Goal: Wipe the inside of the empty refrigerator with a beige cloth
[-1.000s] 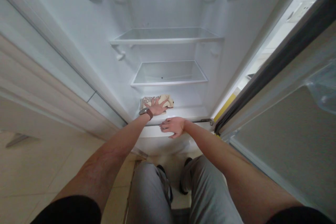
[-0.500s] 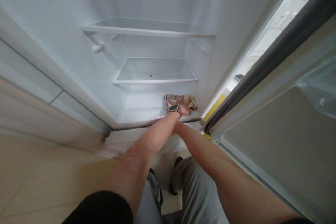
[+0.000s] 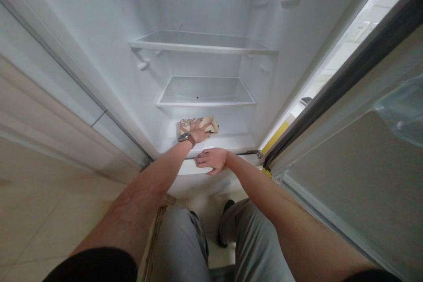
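Inside a white refrigerator (image 3: pixel 231 130), a folded beige cloth (image 3: pixel 210 123) with a dark printed pattern lies on the bottom surface, left of the middle. My left hand (image 3: pixel 199 132), with a watch (image 3: pixel 187 138) on its wrist, presses flat on the cloth with fingers spread. Nearer to me, my right hand (image 3: pixel 211 160) rests on the front ledge (image 3: pixel 188 167) below the opening. Its fingers are apart and it holds nothing visible.
Two shelves, an upper one (image 3: pixel 205 47) and a lower one (image 3: pixel 206 104), cross the cavity above my hands. The open door (image 3: pixel 350 176) stands at the right. My knees (image 3: pixel 178 233) are close below the ledge.
My left hand has slid the cloth leftward across the bottom surface. My right hand, mostly hidden behind the left arm before, now shows fully on the ledge. The view has shifted slightly.
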Demonstrator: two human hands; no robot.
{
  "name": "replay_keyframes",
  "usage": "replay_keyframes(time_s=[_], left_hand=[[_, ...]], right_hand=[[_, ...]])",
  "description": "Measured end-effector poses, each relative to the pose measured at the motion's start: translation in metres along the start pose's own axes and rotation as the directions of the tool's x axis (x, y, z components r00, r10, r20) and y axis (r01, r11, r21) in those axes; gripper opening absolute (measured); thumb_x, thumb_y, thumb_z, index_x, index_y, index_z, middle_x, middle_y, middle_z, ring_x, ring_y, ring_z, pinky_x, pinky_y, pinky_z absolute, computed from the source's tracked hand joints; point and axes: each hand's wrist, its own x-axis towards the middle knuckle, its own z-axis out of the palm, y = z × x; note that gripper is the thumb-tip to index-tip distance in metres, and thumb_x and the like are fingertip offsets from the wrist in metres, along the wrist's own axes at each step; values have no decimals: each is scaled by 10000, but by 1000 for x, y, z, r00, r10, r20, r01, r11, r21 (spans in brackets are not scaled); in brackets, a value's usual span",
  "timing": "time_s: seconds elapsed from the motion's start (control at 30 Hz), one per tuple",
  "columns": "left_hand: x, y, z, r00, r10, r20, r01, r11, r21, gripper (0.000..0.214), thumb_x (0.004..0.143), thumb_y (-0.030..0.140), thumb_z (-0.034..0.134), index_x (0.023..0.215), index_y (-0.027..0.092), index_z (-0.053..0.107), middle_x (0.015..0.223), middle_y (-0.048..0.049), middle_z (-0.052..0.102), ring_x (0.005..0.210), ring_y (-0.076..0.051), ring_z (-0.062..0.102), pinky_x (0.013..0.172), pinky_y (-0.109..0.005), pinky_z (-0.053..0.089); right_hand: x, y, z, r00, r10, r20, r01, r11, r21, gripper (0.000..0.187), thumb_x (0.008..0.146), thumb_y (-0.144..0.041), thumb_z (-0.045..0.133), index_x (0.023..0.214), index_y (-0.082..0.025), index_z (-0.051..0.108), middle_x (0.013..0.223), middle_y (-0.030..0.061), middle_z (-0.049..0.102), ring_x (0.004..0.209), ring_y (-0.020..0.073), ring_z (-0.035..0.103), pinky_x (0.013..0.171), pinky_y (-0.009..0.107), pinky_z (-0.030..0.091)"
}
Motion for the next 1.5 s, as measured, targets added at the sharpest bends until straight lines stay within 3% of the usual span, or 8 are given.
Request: replay_keyframes(time_s=[0.1,0.2,0.87,1.13,1.5], left_hand=[[-8,-35,-20,998,-57,-7,57,997,48,661,987,600,370,1631,511,248,1766,1,61,1594,-454,2,1149,-829,64],[-13,-48,-28,998,-64,28,61,994,86,688,974,623,329,1641,504,208,1767,5,40,1602,-427,-5,1166,-804,67],[-1,-44,-30,993,-76,89,63,988,141,771,945,723,291,1660,464,166,1769,4,-41,1602,-436,-50,1158,-813,54],[2,-45,-28,993,-76,90,60,983,173,786,940,730,286,1664,470,128,1768,6,-51,1603,-434,-61,1157,-816,60],[2,-44,-27,993,-91,74,79,985,156,775,942,743,279,1659,480,148,1769,11,-19,1604,-428,-65,1166,-805,20]], right_hand=[[-1,-1,-2,998,-63,6,63,990,-123,527,975,-537,467,1295,-142,605,1436,172,573,1235,281,565,1063,405,409],[-1,3,-2,998,-65,-2,64,986,-151,519,978,-543,472,1295,-150,592,1439,177,568,1231,283,568,1048,407,413],[-1,1,-3,998,-55,-16,52,989,-138,513,980,-529,475,1299,-144,589,1437,183,560,1225,270,582,1061,392,404],[-1,1,-3,993,-82,-84,69,987,-145,505,962,-520,515,1259,-122,602,1395,182,593,1136,268,604,1013,394,421],[-1,1,-4,992,-91,-82,79,987,-138,508,977,-515,506,1279,-116,594,1404,185,592,1149,259,612,1056,384,404]])
